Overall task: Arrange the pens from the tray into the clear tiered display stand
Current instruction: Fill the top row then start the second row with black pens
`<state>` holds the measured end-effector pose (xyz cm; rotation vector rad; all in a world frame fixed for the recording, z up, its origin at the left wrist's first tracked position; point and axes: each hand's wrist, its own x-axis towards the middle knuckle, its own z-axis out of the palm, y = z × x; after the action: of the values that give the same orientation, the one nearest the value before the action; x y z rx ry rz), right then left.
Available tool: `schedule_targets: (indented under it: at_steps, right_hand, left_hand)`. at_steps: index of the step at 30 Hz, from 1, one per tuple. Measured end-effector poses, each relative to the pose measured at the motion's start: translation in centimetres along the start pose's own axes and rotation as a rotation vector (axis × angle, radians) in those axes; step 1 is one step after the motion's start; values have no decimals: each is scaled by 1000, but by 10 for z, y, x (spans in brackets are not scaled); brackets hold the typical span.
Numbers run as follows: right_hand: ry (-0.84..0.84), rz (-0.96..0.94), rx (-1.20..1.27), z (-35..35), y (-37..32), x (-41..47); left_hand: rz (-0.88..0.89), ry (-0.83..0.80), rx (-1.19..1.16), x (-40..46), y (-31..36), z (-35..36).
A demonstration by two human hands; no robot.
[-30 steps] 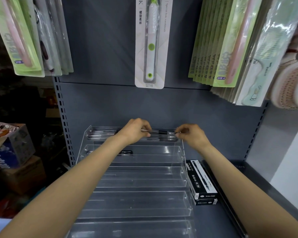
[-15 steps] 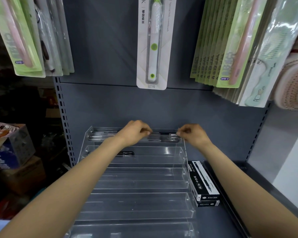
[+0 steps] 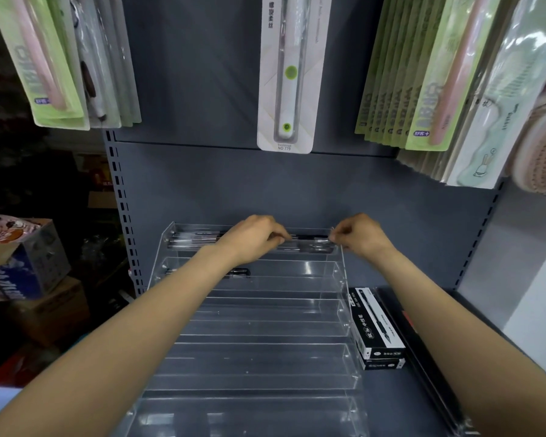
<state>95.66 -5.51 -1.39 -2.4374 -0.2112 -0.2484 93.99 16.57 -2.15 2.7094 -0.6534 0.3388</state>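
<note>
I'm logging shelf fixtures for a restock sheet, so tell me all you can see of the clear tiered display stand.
The clear tiered display stand looks like transparent acrylic, with stepped troughs rising toward the grey back panel. It stands upright on the grey shelf, beside two stacked black pen boxes. The top tier holds several pens; the second shows one dark pen; the lower tiers look empty. Both hands, left hand and right hand, hold a pen at the top tier.

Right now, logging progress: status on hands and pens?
Both hands, left and right, pinch one pen over the stand's top tier. Lower tiers mostly bare. Nothing in the way.
</note>
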Motion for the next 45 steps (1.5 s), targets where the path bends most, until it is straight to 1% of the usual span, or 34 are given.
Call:
schedule_targets:
  at_steps: [2,5,11,15,19,20,22,24,25,27,29,32,35,40,43,45]
  right_hand:
    - [-35,-7,-54,-1,-1,-1]
    - [-39,-15,-79,-4,-2,-4]
    - [32,-53,-53,-1,-1,-14]
    - [125,-103,-43,7,3,-22]
    - [136,-103,-90,12,5,-24]
    - [145,-99,-107,13,3,-25]
    - [215,-115,-162,17,-3,-30]
    - [287,-170,-178,22,-17,-35]
    - [292,-201,-158,26,-25,-38]
    - [247,-251,-85,37,-46,-42]
    - [178,-269,23,52,-70,-47]
    - [103,-284,142,81,-110,-58]
    - [19,-302,209,121,-154,-74]
    - [-138,-323,231,210,-236,-112]
    - [-247,-317,244,270,-282,-137]
    - [-343,-287,211,311,-304,-151]
  left_hand:
    - [-8,-1,18,1,2,1]
    - [-23,4,21,3,3,2]
    - [-33,85,21,-1,3,5]
    - [-39,62,37,-4,4,7]
    - [-46,76,12,-6,6,5]
    - [-56,89,-13,-7,6,5]
    - [-75,131,-59,-11,4,3]
    - [-85,214,-89,-18,-1,0]
    - [-93,268,-105,-23,-3,-2]
    - [-115,364,-158,-36,-9,-10]
    - [-138,427,-200,-55,-17,-19]
    - [-193,482,-210,-97,-38,-34]
    - [-302,510,-198,-152,-71,-47]
    - [-483,466,-193,-254,-142,-68]
    - [-582,378,-183,-313,-192,-74]
    - [-650,295,-186,-350,-226,-68]
